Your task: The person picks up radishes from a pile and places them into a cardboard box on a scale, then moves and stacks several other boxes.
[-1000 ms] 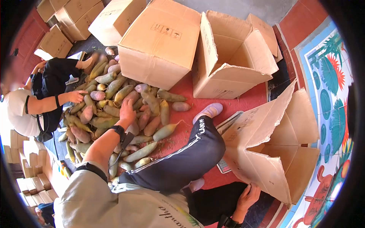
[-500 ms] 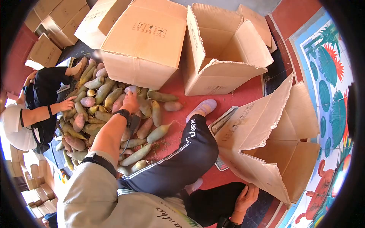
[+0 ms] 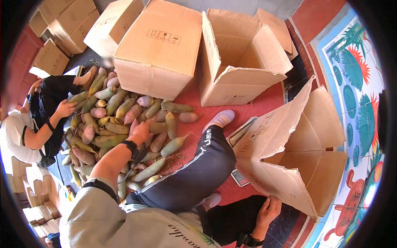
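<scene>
A heap of green and pink radishes lies on the red floor to the left. Over its right side is my left hand, fingers apart and reaching down among the radishes, with nothing lifted in it. A whitish-pink radish lies just beyond its fingertips. My right hand rests by my right knee with its fingers curled in and nothing seen in them. Close to those fingers is the lower edge of an upright opened cardboard box.
A closed carton and an open box stand beyond the heap. Another person's hand holds a green radish at the left. A flat device lies beside my leg. A painted tile wall borders the right.
My left hand has drawn back toward me from the whitish-pink radish. The other person's hand has moved back with a green radish in it. My right hand has stayed at the knee.
</scene>
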{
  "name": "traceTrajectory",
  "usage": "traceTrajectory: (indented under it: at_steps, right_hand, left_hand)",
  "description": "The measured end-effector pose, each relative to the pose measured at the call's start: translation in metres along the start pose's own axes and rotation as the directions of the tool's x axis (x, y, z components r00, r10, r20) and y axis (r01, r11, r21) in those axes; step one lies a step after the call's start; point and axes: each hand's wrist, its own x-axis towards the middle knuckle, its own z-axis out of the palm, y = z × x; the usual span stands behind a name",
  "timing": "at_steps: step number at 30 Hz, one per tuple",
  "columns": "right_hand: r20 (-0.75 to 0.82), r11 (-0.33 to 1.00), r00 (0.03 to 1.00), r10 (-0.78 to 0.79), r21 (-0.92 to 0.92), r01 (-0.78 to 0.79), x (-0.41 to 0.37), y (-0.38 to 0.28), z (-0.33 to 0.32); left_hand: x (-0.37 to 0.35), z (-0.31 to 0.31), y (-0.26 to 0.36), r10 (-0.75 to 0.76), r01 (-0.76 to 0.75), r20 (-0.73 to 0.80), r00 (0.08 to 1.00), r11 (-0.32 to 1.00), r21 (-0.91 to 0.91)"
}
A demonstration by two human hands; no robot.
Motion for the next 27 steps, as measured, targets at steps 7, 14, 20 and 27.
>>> traceTrajectory:
  at_steps: [7,14,20,27]
  right_hand:
    - [-0.139,0.995,0.986,-0.089,-0.049,0.083,-0.002,0.002,0.001]
    - [-0.159,0.993,0.981,-0.11,-0.064,0.101,-0.005,0.004,0.002]
    - [-0.162,0.995,0.982,-0.102,-0.012,0.101,-0.003,-0.007,-0.007]
    - [-0.177,0.981,0.978,-0.113,0.135,0.138,0.006,-0.051,-0.049]
  left_hand:
    - [-0.05,-0.031,0.014,-0.121,0.229,0.235,0.964,0.83,-0.509]
    - [-0.093,-0.065,0.024,-0.084,0.15,0.126,0.988,0.662,-0.735]
    - [-0.123,-0.119,0.045,-0.019,-0.099,-0.103,0.994,0.141,-0.985]
    - [-0.162,-0.182,0.087,0.377,-0.127,-0.271,0.886,-0.363,-0.923]
